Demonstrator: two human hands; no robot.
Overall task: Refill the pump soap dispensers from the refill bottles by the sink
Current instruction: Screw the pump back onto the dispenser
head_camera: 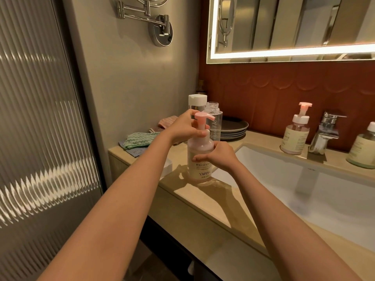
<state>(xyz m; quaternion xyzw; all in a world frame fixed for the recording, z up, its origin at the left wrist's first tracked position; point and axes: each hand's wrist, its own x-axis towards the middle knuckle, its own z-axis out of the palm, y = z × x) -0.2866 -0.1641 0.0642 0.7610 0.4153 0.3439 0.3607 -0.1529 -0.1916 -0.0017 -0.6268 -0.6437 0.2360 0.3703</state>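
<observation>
One polished stone bench carries every task item. Its surface is glossy, so bottle bases will probably slide under a sideways push. The white sink is set into the bench on the right, with the tap at its back rim. A second dispenser stands just left of the tap, and a third dispenser stands at the right edge of view.

In the back left corner lie folded cloths and a stack of dark plates. Two refill bottles stand next to the plates: a capped refill bottle and, just beside it, an uncapped clear bottle.

The working dispenser stands upright on the bench near the sink's left corner, in front of both refill bottles.

- **Body:** The wall is translucent plastic, judged light and slightly yielding. A hard squeeze with the pump removed could expel liquid.
- **Surface:** The smooth wall is likely to be slippery if wet.
- **Fill level:** It cannot be read.

The right hand wraps the body just above the label, with its fingers curled round the wall. The left hand pinches the collar beneath the pink pump head.

Apply torque at the collar only. The thin pink stem and nozzle are judged the weakest parts. Whether the collar is tight or loose cannot be determined.
</observation>
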